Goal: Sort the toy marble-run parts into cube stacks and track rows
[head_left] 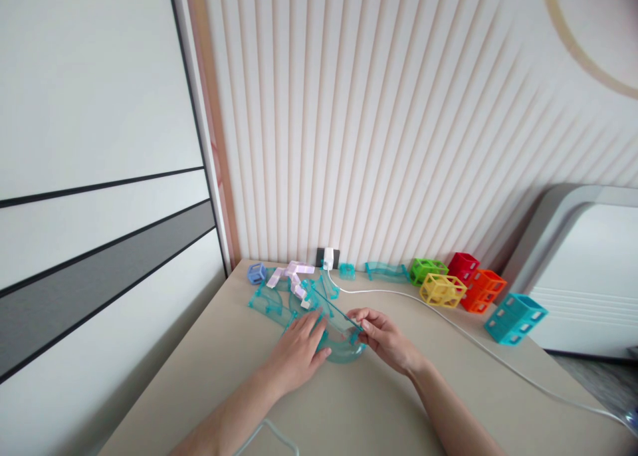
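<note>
Blue toy pieces (pixel 343 355), lower centre
Right hand (pixel 383 336) pinches thin strip (pixel 335 307); left hand (pixel 300 351) lies over pieces, I cannot tell its grip.

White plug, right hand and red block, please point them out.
White plug (pixel 328 258), head view: front of its body.
Right hand (pixel 385 339), head view: thumb side.
Red block (pixel 463 268), head view: its middle.

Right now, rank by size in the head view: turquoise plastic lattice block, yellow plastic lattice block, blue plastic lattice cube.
1. Turquoise block
2. Yellow block
3. Blue cube
Apparent size only; nearness may enlarge the turquoise block.
</note>
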Demonstrator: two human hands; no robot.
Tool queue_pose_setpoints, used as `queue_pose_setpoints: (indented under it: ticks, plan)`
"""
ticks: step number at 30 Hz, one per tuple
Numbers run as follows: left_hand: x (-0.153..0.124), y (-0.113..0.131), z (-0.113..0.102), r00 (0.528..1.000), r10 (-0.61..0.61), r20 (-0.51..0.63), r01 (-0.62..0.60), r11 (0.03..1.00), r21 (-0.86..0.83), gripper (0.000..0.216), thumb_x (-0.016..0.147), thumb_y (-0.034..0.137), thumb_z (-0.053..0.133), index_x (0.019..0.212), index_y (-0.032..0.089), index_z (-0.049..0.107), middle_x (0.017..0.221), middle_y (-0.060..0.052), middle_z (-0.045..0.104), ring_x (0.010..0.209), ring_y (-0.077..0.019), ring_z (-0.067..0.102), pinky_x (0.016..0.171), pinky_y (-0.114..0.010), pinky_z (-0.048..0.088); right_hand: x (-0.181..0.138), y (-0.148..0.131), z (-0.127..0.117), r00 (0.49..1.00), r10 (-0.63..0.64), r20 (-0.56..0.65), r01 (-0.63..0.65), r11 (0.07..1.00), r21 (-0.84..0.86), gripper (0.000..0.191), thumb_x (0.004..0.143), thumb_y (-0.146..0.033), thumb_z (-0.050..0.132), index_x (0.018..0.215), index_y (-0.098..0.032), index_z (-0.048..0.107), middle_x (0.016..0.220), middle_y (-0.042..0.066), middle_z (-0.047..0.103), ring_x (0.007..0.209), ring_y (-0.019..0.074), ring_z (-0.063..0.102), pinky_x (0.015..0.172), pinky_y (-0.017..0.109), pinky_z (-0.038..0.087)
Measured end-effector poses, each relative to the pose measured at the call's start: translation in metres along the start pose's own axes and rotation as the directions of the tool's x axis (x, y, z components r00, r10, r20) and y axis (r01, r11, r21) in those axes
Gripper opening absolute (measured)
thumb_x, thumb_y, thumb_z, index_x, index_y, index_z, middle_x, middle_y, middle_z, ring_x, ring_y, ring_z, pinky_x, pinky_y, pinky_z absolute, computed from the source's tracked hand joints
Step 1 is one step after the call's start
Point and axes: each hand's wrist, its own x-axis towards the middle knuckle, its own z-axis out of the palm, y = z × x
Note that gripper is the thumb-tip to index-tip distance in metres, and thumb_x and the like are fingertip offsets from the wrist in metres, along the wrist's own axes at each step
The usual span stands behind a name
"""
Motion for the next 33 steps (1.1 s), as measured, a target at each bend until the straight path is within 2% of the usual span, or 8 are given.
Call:
queue_pose_setpoints:
  ticks: [3,5,9,12,17,20,28,33]
  plan:
    - [0.002,0.002,0.000,0.993,-0.062,-0.098,0.042,0.981,-0.191,0.055,0.098,0.043,0.047,0.148,0.022,0.038,0.145,-0.014,0.052,0.135,-0.0289,0.047,0.113,-0.048,0.041,-0.002,-0.006,0.001,1.000,-0.010,0.027,0.012,0.998,-0.063,0.023,0.081,-0.039,0.078,0.099,-0.025,0.071,0.116,0.004,0.063,0.093,0.0167,0.061,0.082,0.030,0.049]
    - [0.004,0.003,0.001,0.977,-0.160,-0.139,0.092,0.910,-0.405,0.059,0.097,0.048,0.047,0.148,0.021,0.036,0.143,-0.016,0.053,0.133,-0.0286,0.050,0.111,-0.047,0.042,-0.004,-0.011,0.003,0.997,-0.023,0.076,0.032,0.991,-0.130,0.028,0.080,-0.038,0.079,0.104,-0.025,0.071,0.118,0.004,0.063,0.099,0.0189,0.061,0.087,0.033,0.048]
    - [0.011,0.002,-0.006,0.912,-0.403,-0.081,0.167,0.543,-0.823,0.080,0.090,0.069,0.046,0.149,0.017,0.033,0.130,-0.018,0.061,0.113,-0.0285,0.064,0.095,-0.043,0.053,-0.007,-0.019,0.010,0.984,-0.029,0.173,0.075,0.962,-0.261,0.029,0.080,-0.040,0.078,0.104,-0.025,0.071,0.118,0.007,0.064,0.108,0.0226,0.059,0.093,0.038,0.047]
    - [0.016,0.001,-0.017,0.857,-0.513,-0.037,0.186,0.375,-0.908,0.079,0.086,0.071,0.050,0.143,0.017,0.041,0.121,-0.016,0.066,0.104,-0.0273,0.066,0.089,-0.041,0.054,-0.008,-0.021,0.014,0.978,-0.064,0.197,0.131,0.926,-0.353,0.029,0.081,-0.040,0.077,0.104,-0.024,0.071,0.118,0.008,0.065,0.111,0.0241,0.059,0.097,0.041,0.046]
    - [0.017,0.004,-0.025,0.833,-0.549,-0.072,0.148,0.346,-0.927,0.050,0.084,0.054,0.065,0.120,0.021,0.059,0.106,-0.009,0.071,0.108,-0.0256,0.065,0.097,-0.040,0.050,-0.002,-0.014,0.008,0.983,-0.174,0.059,0.183,0.893,-0.411,0.031,0.083,-0.039,0.076,0.111,-0.027,0.069,0.127,0.008,0.060,0.116,0.0250,0.058,0.099,0.041,0.047]
    - [0.016,0.006,-0.021,0.844,-0.525,-0.109,0.093,0.345,-0.934,0.047,0.085,0.049,0.067,0.122,0.023,0.056,0.110,-0.009,0.070,0.114,-0.0247,0.063,0.105,-0.041,0.045,0.002,-0.005,0.001,0.974,-0.222,-0.036,0.186,0.885,-0.427,0.043,0.084,-0.044,0.074,0.124,-0.030,0.063,0.134,0.009,0.058,0.118,0.0262,0.058,0.098,0.044,0.049]
    - [0.015,0.002,-0.009,0.893,-0.433,-0.122,0.075,0.411,-0.908,0.044,0.092,0.046,0.058,0.129,0.025,0.046,0.135,-0.013,0.058,0.132,-0.0260,0.053,0.112,-0.044,0.041,0.000,0.001,-0.002,0.930,-0.365,-0.032,0.252,0.700,-0.668,0.061,0.092,-0.041,0.063,0.148,-0.034,0.041,0.134,0.008,0.060,0.114,0.0248,0.059,0.102,0.047,0.046]
    - [0.011,0.005,0.000,0.918,-0.360,-0.166,0.028,0.476,-0.879,0.057,0.096,0.041,0.054,0.146,0.032,0.028,0.157,-0.012,0.033,0.142,-0.0274,0.040,0.113,-0.046,0.041,0.003,-0.001,-0.015,0.880,-0.463,-0.104,0.255,0.646,-0.719,0.062,0.094,-0.042,0.058,0.152,-0.033,0.035,0.134,0.008,0.060,0.116,0.0243,0.057,0.105,0.046,0.043]
